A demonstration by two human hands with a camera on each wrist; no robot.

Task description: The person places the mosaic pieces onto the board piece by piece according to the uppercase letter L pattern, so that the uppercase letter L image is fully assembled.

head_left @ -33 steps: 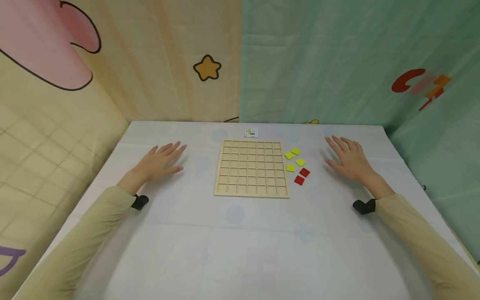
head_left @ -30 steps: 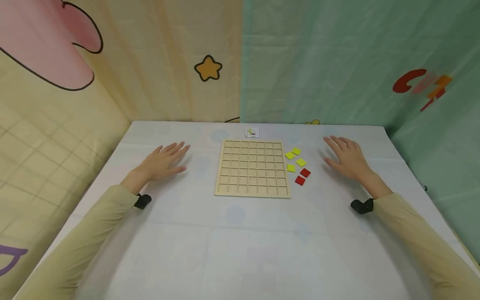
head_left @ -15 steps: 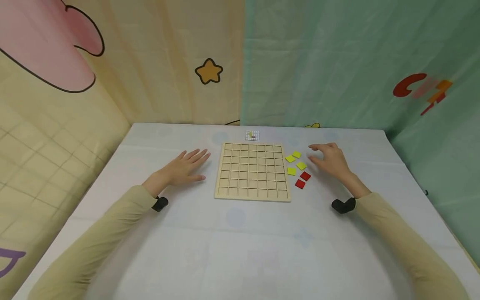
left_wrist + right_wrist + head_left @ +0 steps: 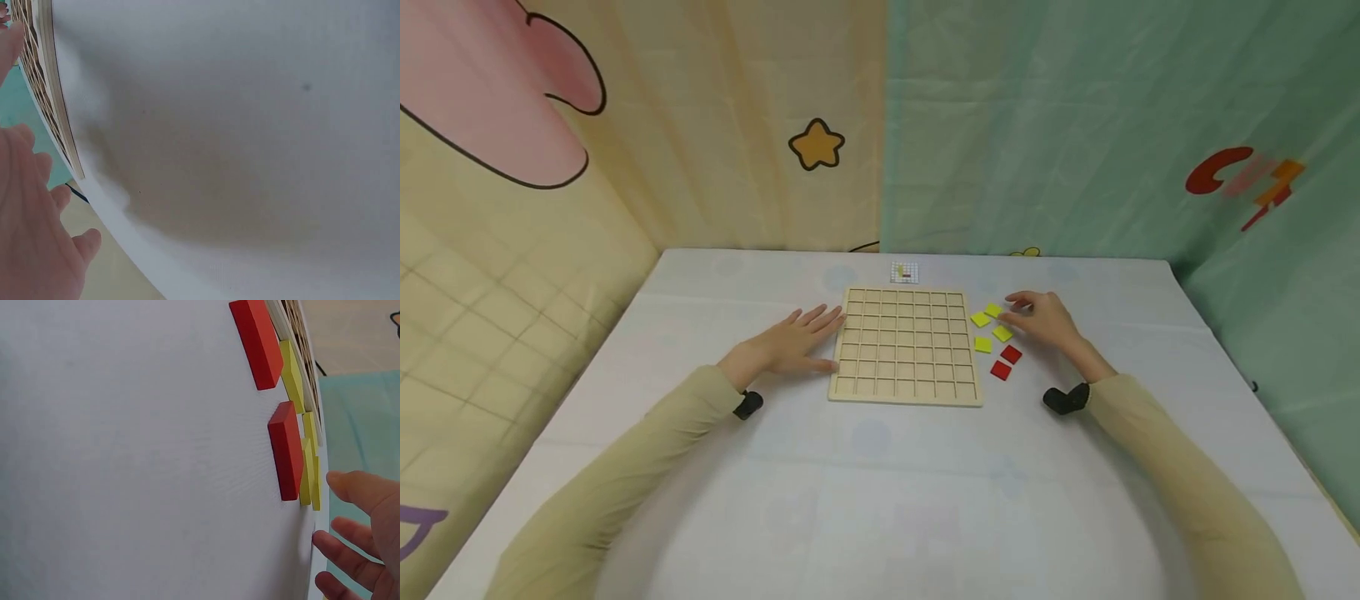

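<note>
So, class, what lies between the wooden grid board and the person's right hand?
Yellow square tiles lie between the wooden grid board and the right hand, as the head view shows.

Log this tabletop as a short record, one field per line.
Board: pale grid, flat on the white table
Yellow tiles: four, right of the board
Red tiles: two, right of the board
Card: printed grid, beyond the board's far edge
Left hand: fingers extended at the board's left edge; contact unclear
Right hand: beside the yellow tiles, nothing visibly held
</note>
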